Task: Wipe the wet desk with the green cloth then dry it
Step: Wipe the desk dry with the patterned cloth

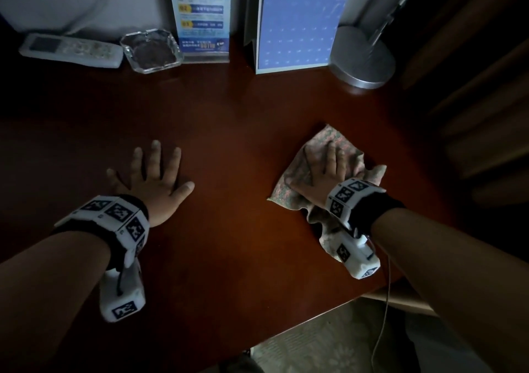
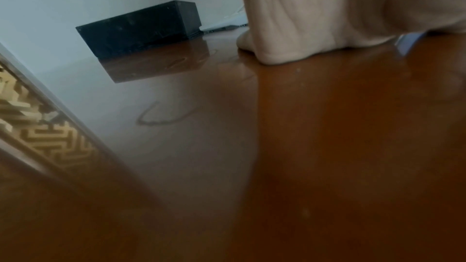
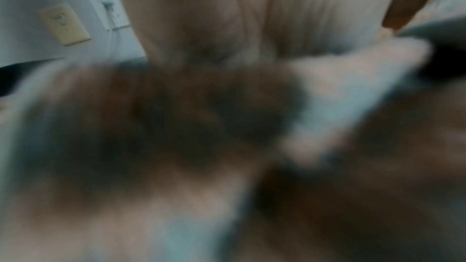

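A crumpled greenish patterned cloth [image 1: 297, 186] lies on the dark red-brown desk [image 1: 229, 149] at the right. My right hand [image 1: 329, 169] presses flat on top of it with straight fingers. My left hand [image 1: 154, 172] rests flat on the bare desk at the left, fingers spread, holding nothing. In the left wrist view the glossy desk surface [image 2: 327, 146] shows faint wet streaks [image 2: 161, 117], and the left hand [image 2: 290, 33] touches it. The right wrist view is badly blurred, filled by the cloth [image 3: 340, 103] under the right hand [image 3: 277, 17].
Along the back edge stand a white remote [image 1: 71, 51], a glass ashtray [image 1: 150, 51], a blue sign holder [image 1: 201, 18], a desk calendar [image 1: 297, 29] and a silver lamp base [image 1: 362, 58]. A black box [image 2: 141, 27] sits by the wall. The desk's front edge [image 1: 315, 319] runs at lower right.
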A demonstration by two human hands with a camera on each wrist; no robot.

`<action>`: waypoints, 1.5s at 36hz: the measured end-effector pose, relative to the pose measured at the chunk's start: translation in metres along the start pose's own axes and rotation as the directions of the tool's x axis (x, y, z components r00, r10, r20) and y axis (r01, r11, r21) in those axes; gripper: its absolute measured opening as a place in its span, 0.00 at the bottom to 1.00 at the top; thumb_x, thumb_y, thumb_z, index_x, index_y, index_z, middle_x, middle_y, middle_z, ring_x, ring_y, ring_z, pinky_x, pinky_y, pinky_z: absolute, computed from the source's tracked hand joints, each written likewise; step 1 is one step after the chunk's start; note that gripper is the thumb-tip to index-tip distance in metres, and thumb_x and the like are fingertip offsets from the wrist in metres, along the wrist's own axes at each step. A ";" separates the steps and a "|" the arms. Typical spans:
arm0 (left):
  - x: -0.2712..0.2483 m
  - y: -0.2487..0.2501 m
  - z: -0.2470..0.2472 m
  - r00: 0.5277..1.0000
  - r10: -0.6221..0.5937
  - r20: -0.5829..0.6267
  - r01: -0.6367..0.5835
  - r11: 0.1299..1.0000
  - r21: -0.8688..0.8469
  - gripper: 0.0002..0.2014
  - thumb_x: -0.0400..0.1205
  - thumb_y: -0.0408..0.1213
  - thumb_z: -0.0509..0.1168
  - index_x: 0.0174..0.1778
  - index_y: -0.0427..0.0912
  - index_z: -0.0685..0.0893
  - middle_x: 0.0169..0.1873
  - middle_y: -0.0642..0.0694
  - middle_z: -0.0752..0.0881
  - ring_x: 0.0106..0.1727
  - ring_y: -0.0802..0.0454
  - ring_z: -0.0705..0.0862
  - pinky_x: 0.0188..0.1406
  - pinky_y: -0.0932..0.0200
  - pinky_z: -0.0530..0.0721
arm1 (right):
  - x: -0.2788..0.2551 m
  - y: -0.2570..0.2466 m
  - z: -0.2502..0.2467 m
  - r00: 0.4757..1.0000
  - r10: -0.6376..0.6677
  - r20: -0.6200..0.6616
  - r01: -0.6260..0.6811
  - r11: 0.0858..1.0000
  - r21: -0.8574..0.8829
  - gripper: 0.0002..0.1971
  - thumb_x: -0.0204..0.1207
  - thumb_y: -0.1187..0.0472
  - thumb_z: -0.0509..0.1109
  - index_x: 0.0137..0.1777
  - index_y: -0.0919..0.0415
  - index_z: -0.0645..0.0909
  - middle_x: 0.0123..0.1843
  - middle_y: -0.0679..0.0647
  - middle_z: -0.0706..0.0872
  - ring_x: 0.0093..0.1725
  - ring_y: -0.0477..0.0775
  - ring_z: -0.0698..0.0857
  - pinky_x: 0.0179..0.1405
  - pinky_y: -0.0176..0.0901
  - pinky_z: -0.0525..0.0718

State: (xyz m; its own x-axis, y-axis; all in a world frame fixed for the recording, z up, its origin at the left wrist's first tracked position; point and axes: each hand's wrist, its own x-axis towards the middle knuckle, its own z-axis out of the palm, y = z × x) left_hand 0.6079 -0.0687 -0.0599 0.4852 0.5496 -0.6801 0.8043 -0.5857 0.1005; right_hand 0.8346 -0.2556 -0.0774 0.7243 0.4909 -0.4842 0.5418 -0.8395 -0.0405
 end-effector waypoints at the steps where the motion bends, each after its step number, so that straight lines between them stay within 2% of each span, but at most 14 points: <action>1: 0.000 0.000 0.000 1.000 -0.002 0.003 0.002 1.000 0.004 0.34 0.81 0.65 0.34 0.75 0.61 0.21 0.74 0.51 0.17 0.78 0.43 0.23 0.74 0.26 0.36 | 0.002 -0.006 0.001 1.000 0.019 -0.023 -0.019 1.000 0.005 0.47 0.70 0.24 0.55 0.80 0.36 0.30 0.82 0.55 0.25 0.81 0.61 0.27 0.77 0.72 0.37; 4: -0.001 0.000 -0.002 1.000 0.000 0.016 0.000 1.000 -0.002 0.34 0.82 0.65 0.35 0.75 0.60 0.22 0.74 0.50 0.17 0.78 0.43 0.23 0.74 0.27 0.35 | 0.010 -0.029 0.003 0.998 0.047 -0.039 -0.046 0.999 0.011 0.48 0.69 0.24 0.54 0.80 0.37 0.31 0.82 0.56 0.25 0.81 0.61 0.28 0.77 0.72 0.36; 8: -0.001 -0.001 -0.003 1.000 0.007 0.014 -0.007 1.000 -0.007 0.34 0.82 0.65 0.35 0.76 0.60 0.22 0.75 0.50 0.18 0.78 0.42 0.23 0.74 0.27 0.35 | 0.014 -0.068 -0.003 0.999 -0.004 -0.051 0.004 1.000 -0.010 0.46 0.69 0.23 0.53 0.81 0.36 0.36 0.83 0.56 0.28 0.81 0.62 0.30 0.74 0.74 0.34; 14: 0.001 -0.002 -0.002 1.000 0.019 0.000 -0.019 1.000 -0.006 0.33 0.83 0.64 0.35 0.76 0.59 0.23 0.75 0.50 0.19 0.79 0.42 0.24 0.74 0.26 0.36 | 0.008 -0.121 0.009 0.976 -0.205 -0.068 0.194 0.970 -0.146 0.42 0.70 0.22 0.47 0.80 0.34 0.36 0.83 0.53 0.29 0.82 0.61 0.31 0.71 0.76 0.31; 16: 0.001 -0.001 -0.002 1.000 0.019 -0.001 -0.019 1.000 -0.005 0.33 0.84 0.62 0.36 0.77 0.59 0.23 0.75 0.49 0.19 0.79 0.42 0.24 0.74 0.25 0.36 | 0.002 -0.133 0.014 0.961 -0.275 -0.032 0.264 0.945 -0.191 0.42 0.70 0.22 0.46 0.80 0.33 0.34 0.83 0.53 0.27 0.81 0.60 0.29 0.70 0.79 0.31; 19: 0.001 -0.001 -0.001 1.000 0.014 -0.011 -0.014 1.000 0.000 0.32 0.85 0.59 0.38 0.77 0.59 0.25 0.76 0.49 0.19 0.79 0.42 0.25 0.74 0.24 0.38 | -0.007 -0.139 0.019 0.935 -0.355 0.023 0.352 0.917 -0.187 0.41 0.71 0.23 0.49 0.79 0.30 0.34 0.82 0.51 0.24 0.80 0.58 0.27 0.68 0.82 0.32; 24: 0.001 -0.002 -0.002 0.999 0.033 -0.002 -0.033 0.999 -0.012 0.33 0.83 0.64 0.36 0.77 0.60 0.25 0.76 0.50 0.20 0.79 0.42 0.24 0.74 0.25 0.36 | -0.026 -0.114 0.030 0.886 -0.460 0.066 0.464 0.866 -0.187 0.40 0.71 0.24 0.51 0.77 0.27 0.32 0.80 0.46 0.21 0.79 0.54 0.24 0.69 0.81 0.32; 29: -0.001 -0.002 -0.003 0.999 0.042 -0.001 -0.042 0.999 -0.006 0.34 0.83 0.64 0.35 0.77 0.59 0.24 0.76 0.49 0.20 0.79 0.41 0.24 0.74 0.25 0.36 | -0.039 -0.073 0.027 0.905 -0.415 0.093 0.426 0.889 -0.172 0.41 0.70 0.22 0.51 0.77 0.27 0.32 0.80 0.45 0.21 0.79 0.53 0.23 0.70 0.80 0.30; 34: -0.002 -0.002 -0.004 0.999 0.040 -0.001 -0.040 0.999 0.002 0.34 0.83 0.64 0.34 0.77 0.58 0.23 0.75 0.48 0.19 0.79 0.40 0.24 0.73 0.25 0.36 | -0.031 -0.060 0.023 0.930 -0.356 0.096 0.366 0.921 -0.135 0.43 0.66 0.20 0.51 0.76 0.25 0.31 0.78 0.43 0.19 0.77 0.51 0.21 0.69 0.79 0.29; 39: 0.001 -0.002 -0.002 0.999 0.032 0.000 -0.032 0.999 0.002 0.34 0.82 0.64 0.34 0.76 0.58 0.22 0.75 0.48 0.18 0.78 0.40 0.24 0.73 0.24 0.36 | -0.005 -0.065 0.013 0.950 -0.305 0.064 0.310 0.944 -0.109 0.43 0.66 0.20 0.50 0.76 0.25 0.30 0.80 0.45 0.20 0.79 0.54 0.24 0.70 0.80 0.31; 44: 0.004 -0.002 -0.001 1.000 0.025 -0.005 -0.025 1.000 0.016 0.33 0.82 0.64 0.33 0.75 0.58 0.21 0.74 0.48 0.18 0.78 0.41 0.23 0.73 0.24 0.37 | 0.023 -0.081 -0.003 0.969 -0.245 0.031 0.247 0.962 -0.119 0.43 0.68 0.21 0.52 0.78 0.28 0.34 0.81 0.47 0.23 0.81 0.55 0.28 0.72 0.80 0.33; 51: 0.010 -0.001 0.004 1.000 0.007 -0.030 -0.006 1.000 0.015 0.34 0.82 0.65 0.34 0.76 0.59 0.22 0.74 0.49 0.18 0.78 0.41 0.23 0.73 0.24 0.38 | 0.068 -0.096 -0.020 0.962 -0.272 0.013 0.271 0.953 -0.134 0.45 0.64 0.18 0.49 0.77 0.26 0.33 0.81 0.46 0.23 0.81 0.57 0.28 0.73 0.79 0.36; 54: 0.012 -0.003 0.006 0.999 0.010 -0.040 -0.010 1.000 0.001 0.34 0.82 0.65 0.35 0.76 0.60 0.22 0.74 0.50 0.17 0.78 0.42 0.23 0.72 0.24 0.36 | 0.087 -0.107 -0.028 0.954 -0.301 0.004 0.299 0.946 -0.125 0.47 0.62 0.18 0.50 0.78 0.28 0.33 0.82 0.49 0.25 0.81 0.60 0.29 0.75 0.77 0.40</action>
State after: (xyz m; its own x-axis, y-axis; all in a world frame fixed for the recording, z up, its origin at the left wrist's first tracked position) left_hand 0.6096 -0.0640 -0.0725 0.5064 0.5674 -0.6494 0.7993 -0.5915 0.1065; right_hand 0.8516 -0.1171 -0.0905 0.5261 0.7196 -0.4532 0.7823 -0.6185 -0.0740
